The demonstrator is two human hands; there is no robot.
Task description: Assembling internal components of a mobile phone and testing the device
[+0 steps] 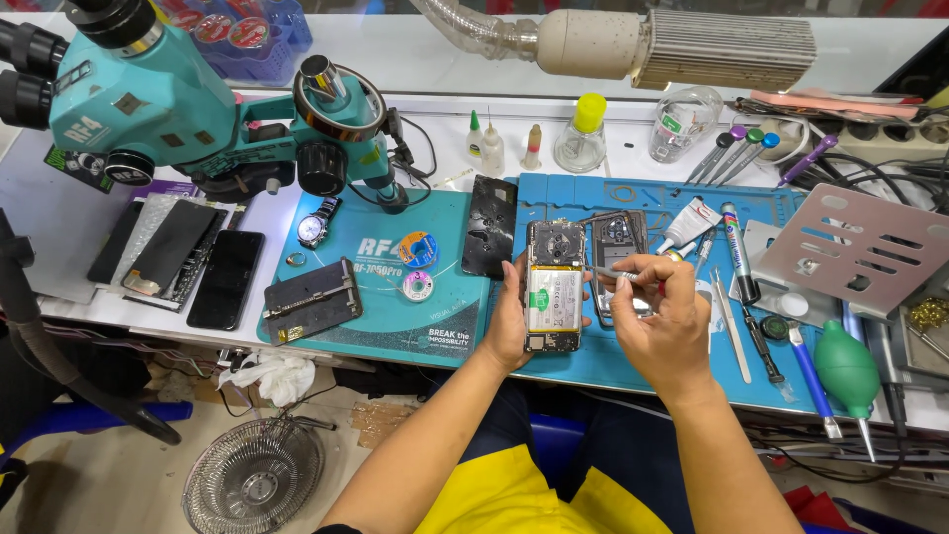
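On the blue mat point(633, 371) at the middle of the surface point(445, 59), head view: an opened phone point(554, 287) lies face down with its back cover off, battery and board exposed. Left hand point(509, 321) curls around the phone's left edge and lower corner, fingers closed against the frame, apparently to keep the body from sliding under tool pressure. Right hand point(667, 316) pinches a thin metal tool point(613, 272), tweezers by the look of it, between thumb and fingers; the tip points left toward the phone's upper right edge; whether it touches cannot be told. A second opened phone shell point(618, 252) lies just beside, partly under the right hand. A dark back cover point(490, 225) rests to the left on the teal mat point(395, 316), set clear of the work. Also on the teal mat: wristwatch point(316, 225), two small solder-wire spools point(417, 267), a dark holding fixture point(311, 302). Teal microscope point(148, 99) stands at upper left, swung away from the phone. Screwdrivers point(736, 252), a tube point(687, 225) and a green air blower point(845, 368) lie to the right, within reach of the tool hand. Spare dark screens point(188, 262) are stacked far left.
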